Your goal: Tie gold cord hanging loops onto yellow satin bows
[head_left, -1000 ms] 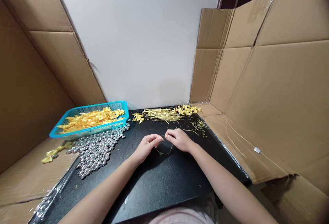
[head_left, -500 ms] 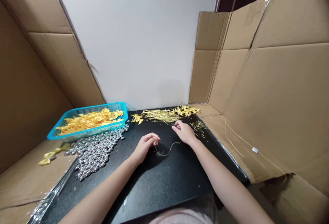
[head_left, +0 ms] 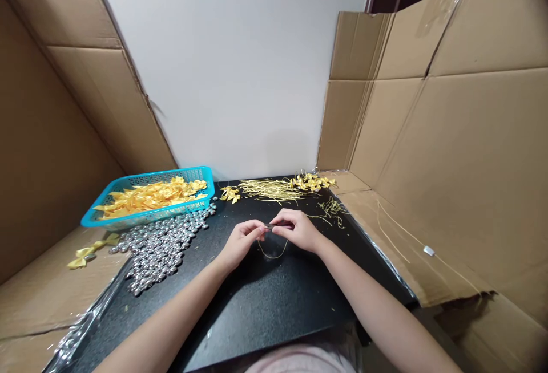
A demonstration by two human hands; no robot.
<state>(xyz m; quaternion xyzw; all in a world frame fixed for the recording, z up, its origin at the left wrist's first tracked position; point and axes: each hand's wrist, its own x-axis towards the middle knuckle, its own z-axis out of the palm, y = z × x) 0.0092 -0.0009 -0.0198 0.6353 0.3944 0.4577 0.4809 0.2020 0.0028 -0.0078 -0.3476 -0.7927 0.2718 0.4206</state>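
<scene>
My left hand (head_left: 245, 243) is closed in a pinch on a thin gold cord (head_left: 274, 257), which hangs in a loop below my fingers. Close beside it, my right hand (head_left: 300, 229) is closed around a small dark pointed tool (head_left: 269, 226); its exact kind is too small to tell. The tool's tip reaches the left fingertips, where the knot or cord end is hidden. Behind my hands lies a bundle of straight gold cords (head_left: 269, 190), with gold bows on cords (head_left: 311, 181) to its right.
A blue basket (head_left: 92, 214) of yellow ribbon bows (head_left: 154, 196) stands at the left. Silver beads (head_left: 160, 253) spread in front of it on the black table (head_left: 265, 310). Cord scraps (head_left: 333, 207) lie at the right. Cardboard walls (head_left: 462, 150) flank both sides.
My right hand has come left and toward me with the dark tool, from near the cord bundle to my left fingertips. My left hand stays about where it was, holding the cord.
</scene>
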